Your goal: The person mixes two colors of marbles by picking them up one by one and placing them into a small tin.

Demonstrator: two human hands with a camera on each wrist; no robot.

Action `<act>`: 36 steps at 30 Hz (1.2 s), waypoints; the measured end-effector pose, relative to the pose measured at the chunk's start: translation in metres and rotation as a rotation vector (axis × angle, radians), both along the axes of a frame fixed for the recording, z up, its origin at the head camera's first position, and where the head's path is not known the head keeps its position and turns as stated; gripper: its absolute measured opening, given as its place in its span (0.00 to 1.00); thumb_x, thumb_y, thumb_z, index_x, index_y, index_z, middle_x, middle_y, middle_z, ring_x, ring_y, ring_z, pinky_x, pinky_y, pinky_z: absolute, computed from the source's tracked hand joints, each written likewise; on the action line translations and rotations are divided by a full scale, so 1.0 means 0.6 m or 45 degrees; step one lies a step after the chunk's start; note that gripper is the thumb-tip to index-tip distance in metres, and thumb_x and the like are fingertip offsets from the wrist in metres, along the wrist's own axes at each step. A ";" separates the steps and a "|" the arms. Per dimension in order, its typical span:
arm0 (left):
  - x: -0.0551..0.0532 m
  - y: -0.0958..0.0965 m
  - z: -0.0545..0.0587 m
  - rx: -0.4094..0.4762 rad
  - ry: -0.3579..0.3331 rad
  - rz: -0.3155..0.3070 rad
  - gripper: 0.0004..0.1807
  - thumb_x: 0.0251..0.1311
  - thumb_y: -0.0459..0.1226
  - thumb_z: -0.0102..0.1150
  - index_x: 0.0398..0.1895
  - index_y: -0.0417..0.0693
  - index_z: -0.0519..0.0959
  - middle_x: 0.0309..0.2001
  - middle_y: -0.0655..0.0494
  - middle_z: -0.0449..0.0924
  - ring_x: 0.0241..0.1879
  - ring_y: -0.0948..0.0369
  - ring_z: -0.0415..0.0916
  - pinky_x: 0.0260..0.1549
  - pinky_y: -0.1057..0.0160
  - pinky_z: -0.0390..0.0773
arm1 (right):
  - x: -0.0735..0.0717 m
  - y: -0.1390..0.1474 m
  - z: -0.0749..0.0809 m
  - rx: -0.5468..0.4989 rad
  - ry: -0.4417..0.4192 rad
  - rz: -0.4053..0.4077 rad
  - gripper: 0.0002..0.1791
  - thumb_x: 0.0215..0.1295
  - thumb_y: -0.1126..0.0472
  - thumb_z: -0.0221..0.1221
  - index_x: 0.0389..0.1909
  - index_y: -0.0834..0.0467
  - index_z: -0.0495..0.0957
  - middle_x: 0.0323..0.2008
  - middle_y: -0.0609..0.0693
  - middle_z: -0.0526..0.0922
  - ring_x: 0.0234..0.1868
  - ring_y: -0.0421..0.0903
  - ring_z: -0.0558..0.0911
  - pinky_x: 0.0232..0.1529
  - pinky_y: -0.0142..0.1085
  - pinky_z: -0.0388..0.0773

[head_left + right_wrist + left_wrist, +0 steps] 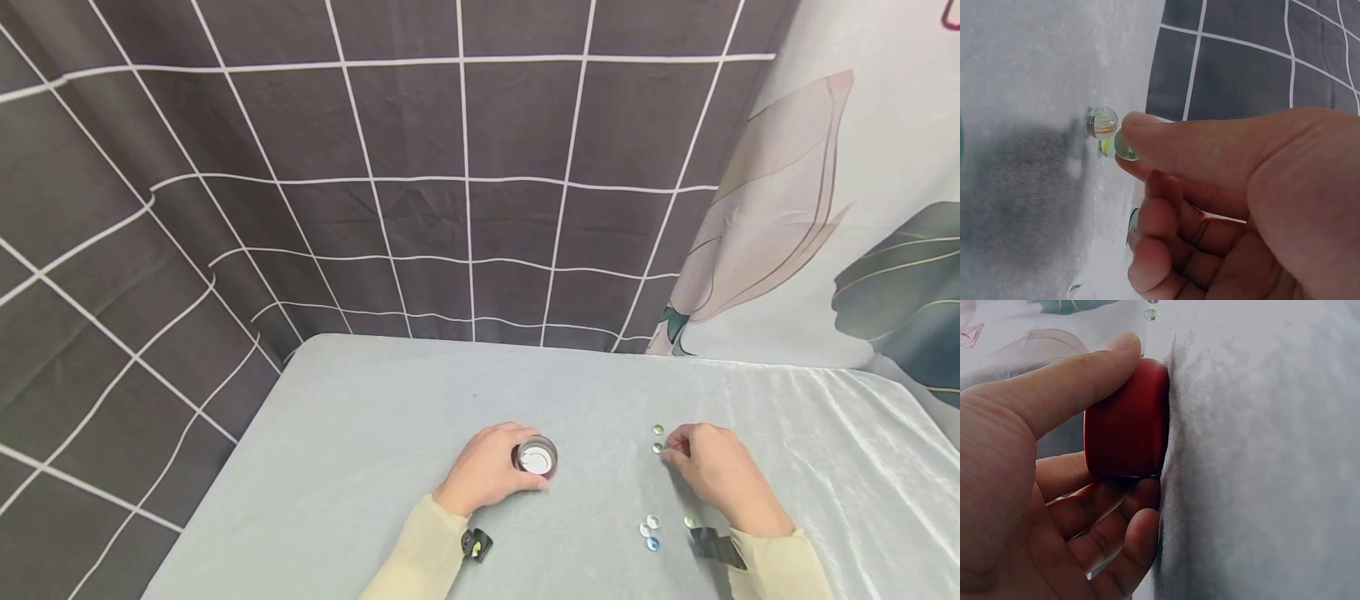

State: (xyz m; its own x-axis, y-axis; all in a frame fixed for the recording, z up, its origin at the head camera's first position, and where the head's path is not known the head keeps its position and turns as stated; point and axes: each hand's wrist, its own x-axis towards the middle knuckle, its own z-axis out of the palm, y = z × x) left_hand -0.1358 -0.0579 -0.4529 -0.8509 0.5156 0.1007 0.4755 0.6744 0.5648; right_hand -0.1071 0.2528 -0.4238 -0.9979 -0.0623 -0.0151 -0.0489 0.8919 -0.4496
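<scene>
My left hand (491, 468) holds a small round open-topped container (537, 457) that stands on the table. Its outer wall shows red in the left wrist view, with the thumb on one side and fingers curled on the other (1127, 425). The inside looks pale at the bottom. Over to the right, my right hand (716, 471) pinches a greenish glass marble (1126, 146) between thumb and forefinger. Just beside the fingertips lies a clear marble (657, 448), with a green marble (657, 430) behind it. The other right fingers are curled in.
Nearer the front lie two clear marbles (648, 525), a blue marble (653, 544) and another green marble (691, 522) close to the right wrist strap. A pale cloth covers the table (360, 417). Behind it hangs a dark curtain (405, 217) with white grid lines.
</scene>
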 end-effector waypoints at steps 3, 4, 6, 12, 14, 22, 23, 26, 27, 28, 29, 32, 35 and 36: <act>0.000 0.000 0.000 0.002 -0.004 0.000 0.29 0.46 0.50 0.79 0.54 0.55 0.84 0.53 0.62 0.83 0.54 0.63 0.78 0.58 0.64 0.73 | 0.000 -0.001 0.000 -0.008 0.008 -0.005 0.03 0.60 0.64 0.65 0.28 0.55 0.82 0.21 0.43 0.75 0.25 0.43 0.70 0.27 0.39 0.68; 0.000 0.000 0.000 0.000 -0.004 0.001 0.29 0.46 0.50 0.78 0.54 0.55 0.84 0.52 0.62 0.83 0.54 0.63 0.78 0.58 0.64 0.73 | 0.000 -0.001 0.000 -0.007 0.016 -0.005 0.02 0.60 0.63 0.64 0.28 0.55 0.82 0.21 0.43 0.75 0.25 0.43 0.70 0.27 0.39 0.68; -0.001 0.000 0.000 -0.003 -0.006 0.002 0.30 0.46 0.50 0.78 0.54 0.54 0.84 0.53 0.62 0.83 0.54 0.63 0.78 0.58 0.64 0.73 | 0.001 -0.002 0.000 -0.009 0.028 -0.006 0.01 0.59 0.64 0.63 0.29 0.56 0.82 0.22 0.43 0.76 0.25 0.43 0.70 0.27 0.39 0.68; -0.002 0.000 -0.001 -0.004 -0.005 0.002 0.30 0.46 0.51 0.78 0.54 0.54 0.84 0.52 0.62 0.83 0.54 0.63 0.78 0.58 0.65 0.73 | 0.000 -0.005 0.002 -0.006 0.062 -0.002 0.03 0.58 0.65 0.61 0.29 0.56 0.83 0.21 0.43 0.75 0.24 0.43 0.70 0.27 0.39 0.68; -0.002 0.000 0.000 -0.003 -0.005 0.001 0.30 0.46 0.51 0.79 0.54 0.54 0.84 0.52 0.62 0.83 0.54 0.63 0.79 0.58 0.65 0.73 | 0.000 -0.006 0.003 -0.006 0.068 -0.002 0.03 0.58 0.65 0.62 0.30 0.56 0.84 0.21 0.43 0.76 0.24 0.42 0.70 0.27 0.39 0.69; -0.002 0.000 0.000 -0.001 -0.003 -0.006 0.29 0.46 0.50 0.78 0.54 0.55 0.84 0.51 0.63 0.83 0.52 0.64 0.79 0.57 0.65 0.74 | 0.000 -0.012 0.002 -0.005 0.117 0.008 0.02 0.58 0.64 0.65 0.30 0.59 0.83 0.21 0.44 0.77 0.24 0.43 0.71 0.27 0.40 0.70; -0.002 0.000 0.000 0.000 -0.002 -0.008 0.29 0.46 0.50 0.78 0.53 0.55 0.84 0.51 0.63 0.83 0.52 0.64 0.79 0.57 0.65 0.74 | 0.001 -0.013 0.002 -0.002 0.128 0.014 0.02 0.58 0.64 0.65 0.30 0.59 0.83 0.22 0.44 0.78 0.24 0.42 0.71 0.27 0.40 0.70; -0.003 0.000 -0.001 0.004 -0.003 -0.008 0.29 0.46 0.50 0.79 0.53 0.55 0.84 0.51 0.63 0.83 0.52 0.64 0.79 0.57 0.65 0.74 | 0.001 -0.017 0.003 -0.005 0.133 0.020 0.02 0.58 0.64 0.65 0.29 0.59 0.83 0.22 0.44 0.78 0.24 0.42 0.71 0.27 0.39 0.70; -0.003 0.000 -0.001 0.003 -0.003 -0.007 0.29 0.46 0.50 0.79 0.53 0.55 0.84 0.51 0.63 0.83 0.53 0.64 0.79 0.57 0.65 0.74 | 0.001 -0.018 0.003 -0.006 0.133 0.021 0.02 0.58 0.64 0.65 0.29 0.59 0.83 0.22 0.43 0.78 0.24 0.42 0.71 0.27 0.39 0.70; -0.002 0.000 -0.001 0.003 -0.003 -0.007 0.29 0.46 0.50 0.79 0.54 0.55 0.84 0.51 0.63 0.83 0.53 0.64 0.79 0.57 0.65 0.74 | 0.001 -0.019 0.003 -0.009 0.132 0.024 0.02 0.58 0.64 0.64 0.30 0.60 0.83 0.22 0.44 0.78 0.24 0.42 0.71 0.27 0.39 0.70; -0.002 0.000 -0.001 0.003 -0.003 -0.007 0.29 0.45 0.50 0.79 0.54 0.55 0.84 0.51 0.63 0.83 0.53 0.64 0.79 0.57 0.65 0.74 | 0.001 -0.020 0.003 -0.010 0.132 0.026 0.02 0.58 0.65 0.64 0.30 0.60 0.83 0.23 0.44 0.79 0.24 0.42 0.71 0.27 0.39 0.70; -0.002 -0.001 -0.001 0.001 -0.003 -0.006 0.30 0.45 0.50 0.79 0.54 0.54 0.84 0.51 0.63 0.83 0.53 0.63 0.79 0.57 0.64 0.74 | 0.001 -0.023 0.004 -0.009 0.143 0.033 0.02 0.57 0.65 0.64 0.31 0.60 0.84 0.25 0.46 0.81 0.24 0.42 0.72 0.28 0.40 0.71; -0.001 -0.001 0.000 0.001 -0.003 -0.005 0.30 0.45 0.50 0.79 0.54 0.54 0.84 0.51 0.62 0.83 0.53 0.63 0.79 0.57 0.64 0.74 | 0.000 -0.027 0.004 0.000 0.157 0.044 0.02 0.57 0.66 0.65 0.31 0.60 0.84 0.25 0.45 0.81 0.25 0.42 0.72 0.29 0.41 0.72; -0.001 -0.001 0.000 0.002 -0.002 -0.005 0.30 0.45 0.50 0.79 0.54 0.54 0.84 0.52 0.62 0.83 0.53 0.63 0.79 0.57 0.64 0.74 | 0.000 -0.028 0.005 0.005 0.159 0.048 0.02 0.57 0.66 0.66 0.31 0.60 0.84 0.24 0.44 0.80 0.25 0.42 0.72 0.29 0.41 0.73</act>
